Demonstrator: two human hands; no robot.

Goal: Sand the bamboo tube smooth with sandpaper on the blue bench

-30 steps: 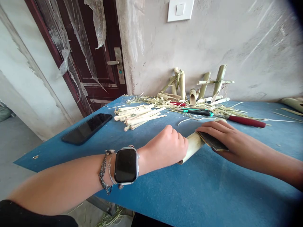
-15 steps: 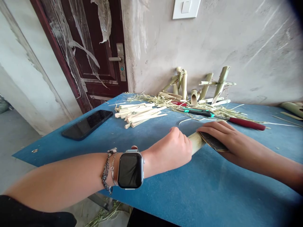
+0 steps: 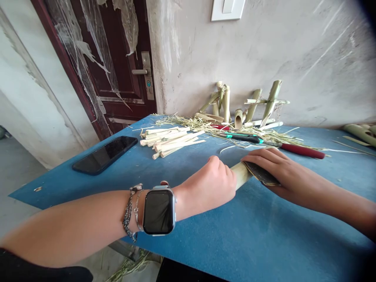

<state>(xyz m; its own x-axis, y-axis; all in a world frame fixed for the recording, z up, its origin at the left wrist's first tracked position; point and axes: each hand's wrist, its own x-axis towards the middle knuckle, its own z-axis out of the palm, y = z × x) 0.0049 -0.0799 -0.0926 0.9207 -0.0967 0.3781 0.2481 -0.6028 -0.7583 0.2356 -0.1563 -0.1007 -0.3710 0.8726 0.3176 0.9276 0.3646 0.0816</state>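
Note:
A pale green bamboo tube (image 3: 241,175) lies slanted over the blue table. My left hand (image 3: 210,180) is closed in a fist around its near end, with a smartwatch (image 3: 159,211) on the wrist. Around the tube's far part, my right hand (image 3: 272,166) presses a dark sheet of sandpaper (image 3: 262,174), fingers curled over the top. The tube's far end is hidden beneath the sandpaper and the fingers. Just beyond the right hand lies a tool with a red handle (image 3: 303,150).
On the blue table (image 3: 188,243) lie a phone (image 3: 105,154), a pile of peeled sticks (image 3: 173,141), and shavings (image 3: 188,122). A black and green cutter (image 3: 243,138) rests among the shavings. Bamboo pieces (image 3: 273,98) stand by the wall; more bamboo (image 3: 360,134) lies at the right.
The whole view has shifted slightly, so everything sits a little further left. Both hands keep their hold, with hardly any movement along the tube.

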